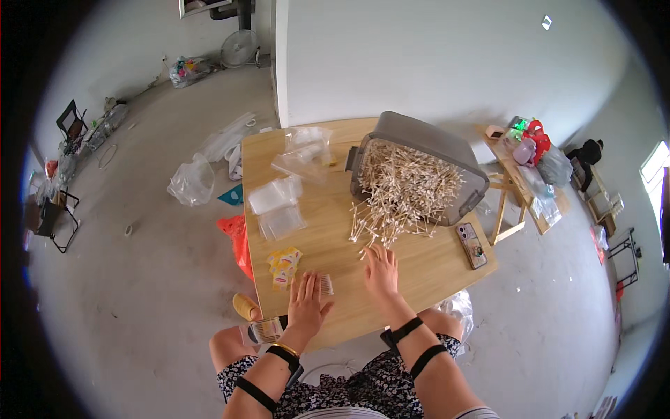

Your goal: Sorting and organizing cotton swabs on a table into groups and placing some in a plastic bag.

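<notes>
A grey plastic bin (447, 143) lies tipped on the wooden table (328, 244), and a large heap of cotton swabs (408, 185) spills from its mouth. My right hand (382, 274) reaches to the near edge of the heap, fingers stretched out and fingertips at a few loose swabs. Flat on the table lies my left hand (307, 305), fingers extended, beside a small row of swabs (326, 284) that its edge partly covers. Yellow printed cards (285, 265) are piled just beyond the left hand. Over my left thigh, a clear pack of swabs (264, 331) sits by the table edge.
Clear plastic bags (276, 195) are stacked on the table's left, with more bags (307, 150) behind. A phone (472, 246) lies at the right edge. A red bag (237, 241) hangs at the left side. A wooden side table (523, 181) holds assorted items.
</notes>
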A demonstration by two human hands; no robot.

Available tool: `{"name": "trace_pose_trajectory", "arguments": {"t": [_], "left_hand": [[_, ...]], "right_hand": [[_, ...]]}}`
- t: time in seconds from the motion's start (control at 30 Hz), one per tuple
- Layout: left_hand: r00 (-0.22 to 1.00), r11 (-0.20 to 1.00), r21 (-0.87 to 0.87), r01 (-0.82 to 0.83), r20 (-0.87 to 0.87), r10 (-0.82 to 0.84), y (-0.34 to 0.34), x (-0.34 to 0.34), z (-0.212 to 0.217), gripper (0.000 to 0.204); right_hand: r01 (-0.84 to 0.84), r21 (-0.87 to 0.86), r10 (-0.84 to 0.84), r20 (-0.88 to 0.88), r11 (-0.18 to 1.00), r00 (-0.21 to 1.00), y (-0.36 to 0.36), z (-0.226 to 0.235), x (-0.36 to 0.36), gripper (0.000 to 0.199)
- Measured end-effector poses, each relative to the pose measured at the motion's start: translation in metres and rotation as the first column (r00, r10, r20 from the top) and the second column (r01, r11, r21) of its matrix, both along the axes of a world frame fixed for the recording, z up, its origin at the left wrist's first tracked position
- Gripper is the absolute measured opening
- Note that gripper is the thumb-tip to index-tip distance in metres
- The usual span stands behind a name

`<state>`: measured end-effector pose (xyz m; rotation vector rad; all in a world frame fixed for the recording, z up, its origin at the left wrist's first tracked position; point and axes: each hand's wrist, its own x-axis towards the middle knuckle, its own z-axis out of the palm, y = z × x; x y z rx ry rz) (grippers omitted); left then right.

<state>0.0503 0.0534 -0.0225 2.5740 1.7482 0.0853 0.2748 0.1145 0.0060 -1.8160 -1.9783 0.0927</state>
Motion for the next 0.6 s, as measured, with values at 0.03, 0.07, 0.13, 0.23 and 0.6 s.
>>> {"name": "trace_pose_trajectory", "arguments": {"t": [0.03, 0.07, 0.13, 0.23, 0.6], "left_hand": [[1.0, 1.0, -0.001, 0.006, 0.002, -0.006, -0.001, 0.002, 0.0, 0.083], [0.997, 0.999, -0.033, 0.007, 0.079, -0.004, -0.002, 0.003, -0.001, 0.083], [0.989, 0.998, -0.07, 0.003, 0.148, 0.008, -0.007, 0.003, 0.0, 0.083], [0.98, 0.995, -0.098, 0.027, 0.2, -0.007, -0.016, 0.006, 0.002, 0.081], [0.975, 0.999, -0.019, 0.049, 0.219, -0.044, -0.033, 0.007, 0.004, 0.084]], "right_hand": [[0.006, -0.001, -0.006, 0.002, 1.0, 1.0, 0.011, -0.001, 0.008, 0.048], [-0.021, 0.017, 0.021, 0.004, 1.0, 1.0, 0.022, -0.001, 0.015, 0.041], [-0.054, 0.029, 0.054, 0.0, 0.998, 0.999, 0.041, -0.004, 0.023, 0.034], [-0.026, -0.137, 0.017, -0.065, 0.99, 0.998, 0.053, -0.006, 0.019, 0.014], [-0.316, -0.007, 0.287, -0.399, 0.949, 0.871, -0.018, -0.013, -0.064, 0.011]]}}
